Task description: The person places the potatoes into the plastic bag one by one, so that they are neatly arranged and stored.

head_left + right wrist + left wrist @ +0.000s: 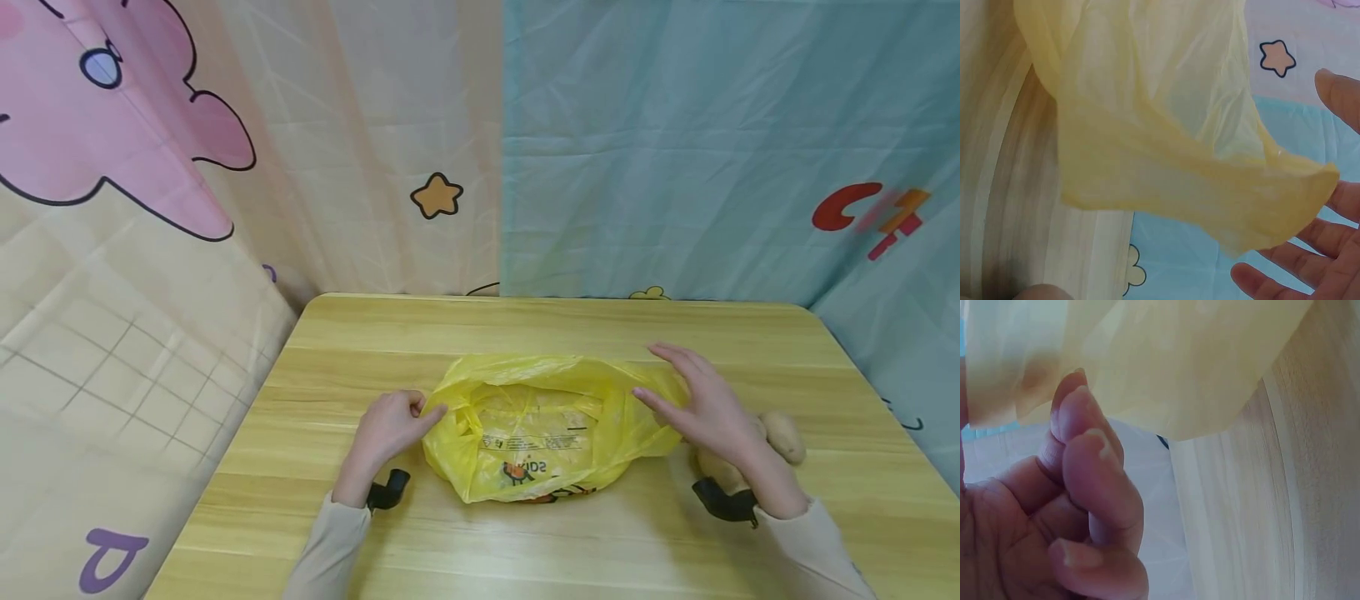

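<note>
A yellow plastic bag (pixel 536 421) stands on the table with its mouth spread wide; dark and orange print shows on its wall. At the bag's left rim my left hand (pixel 390 429) pinches the edge between thumb and fingers. In the left wrist view the left fingers (pixel 1100 469) are curled beneath the hanging plastic. My right hand (pixel 708 408) is at the right side of the bag, thumb and fingers spread apart. In the right wrist view its loose fingers (pixel 1297 262) lie against or behind the bag's edge (pixel 1197 181), without gripping it.
Potatoes (pixel 783 437) lie on the table right of the bag, partly hidden by my right forearm. A wooden table (pixel 570 542) carries everything. Printed curtains (pixel 675 150) hang behind it and along the sides. Black wrist-camera mounts (pixel 723 500) sit at both wrists.
</note>
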Available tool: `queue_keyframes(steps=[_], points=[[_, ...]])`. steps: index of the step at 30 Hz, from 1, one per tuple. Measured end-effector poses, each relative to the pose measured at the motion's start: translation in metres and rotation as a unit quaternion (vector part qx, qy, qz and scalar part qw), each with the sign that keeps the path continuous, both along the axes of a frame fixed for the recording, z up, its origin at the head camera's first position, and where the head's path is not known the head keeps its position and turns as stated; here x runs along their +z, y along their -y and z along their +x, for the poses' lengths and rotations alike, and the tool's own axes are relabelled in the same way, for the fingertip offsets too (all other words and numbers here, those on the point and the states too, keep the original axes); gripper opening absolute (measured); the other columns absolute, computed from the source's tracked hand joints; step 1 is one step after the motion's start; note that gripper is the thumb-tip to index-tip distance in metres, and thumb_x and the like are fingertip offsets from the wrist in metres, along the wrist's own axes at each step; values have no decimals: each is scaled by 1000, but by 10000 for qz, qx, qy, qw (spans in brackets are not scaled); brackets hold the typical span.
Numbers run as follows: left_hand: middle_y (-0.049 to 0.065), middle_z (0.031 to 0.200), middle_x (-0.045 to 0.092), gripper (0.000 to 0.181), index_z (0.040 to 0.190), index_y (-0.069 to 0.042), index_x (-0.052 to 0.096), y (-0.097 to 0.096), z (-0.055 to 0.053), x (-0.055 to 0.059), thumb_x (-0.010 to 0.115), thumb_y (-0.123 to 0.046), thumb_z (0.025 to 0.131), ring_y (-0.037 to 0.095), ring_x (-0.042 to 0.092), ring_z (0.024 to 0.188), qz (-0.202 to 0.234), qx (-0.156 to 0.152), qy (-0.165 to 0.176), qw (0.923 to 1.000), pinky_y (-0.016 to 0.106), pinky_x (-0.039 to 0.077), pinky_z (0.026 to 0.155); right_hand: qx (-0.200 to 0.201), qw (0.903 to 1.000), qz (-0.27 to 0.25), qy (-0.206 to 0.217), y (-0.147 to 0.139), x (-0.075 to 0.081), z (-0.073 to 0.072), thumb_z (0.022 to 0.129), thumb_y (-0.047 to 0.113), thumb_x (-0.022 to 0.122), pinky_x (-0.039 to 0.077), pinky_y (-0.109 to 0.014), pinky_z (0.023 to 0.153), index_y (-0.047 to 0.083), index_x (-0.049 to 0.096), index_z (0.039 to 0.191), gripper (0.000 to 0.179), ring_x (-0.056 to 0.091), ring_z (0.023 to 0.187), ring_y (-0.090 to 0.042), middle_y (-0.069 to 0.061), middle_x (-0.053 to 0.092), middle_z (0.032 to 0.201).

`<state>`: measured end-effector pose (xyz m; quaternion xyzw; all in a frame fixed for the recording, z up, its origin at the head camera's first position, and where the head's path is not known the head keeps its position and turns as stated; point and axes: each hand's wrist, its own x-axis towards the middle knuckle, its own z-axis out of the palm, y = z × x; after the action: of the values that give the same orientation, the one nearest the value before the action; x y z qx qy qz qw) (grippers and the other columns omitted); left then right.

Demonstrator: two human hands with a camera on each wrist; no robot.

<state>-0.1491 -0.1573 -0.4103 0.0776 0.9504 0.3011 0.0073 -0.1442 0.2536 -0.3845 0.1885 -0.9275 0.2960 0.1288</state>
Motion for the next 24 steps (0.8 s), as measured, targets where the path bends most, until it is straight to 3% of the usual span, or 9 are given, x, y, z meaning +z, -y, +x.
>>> queue_keyframes(steps=[10, 24], points=[[-6, 50, 28, 46, 58, -15, 37, 1, 0, 1, 63, -36, 90, 9, 26, 46, 91, -64, 53, 9999, 24, 22, 47, -135, 9995, -127, -260, -14, -8, 0, 83, 25, 76, 35, -59, 92, 1, 48, 134, 63, 42, 121, -40, -20, 48, 132], [-7, 49, 25, 48, 56, -15, 35, 2, 0, 0, 64, -33, 90, 9, 24, 45, 226, -49, 116, 9997, 23, 20, 45, -414, 9985, -231, 274, -41, -6, 4, 90, 28, 68, 38, -59, 84, 1, 42, 139, 62, 43, 115, -46, -27, 45, 132]])
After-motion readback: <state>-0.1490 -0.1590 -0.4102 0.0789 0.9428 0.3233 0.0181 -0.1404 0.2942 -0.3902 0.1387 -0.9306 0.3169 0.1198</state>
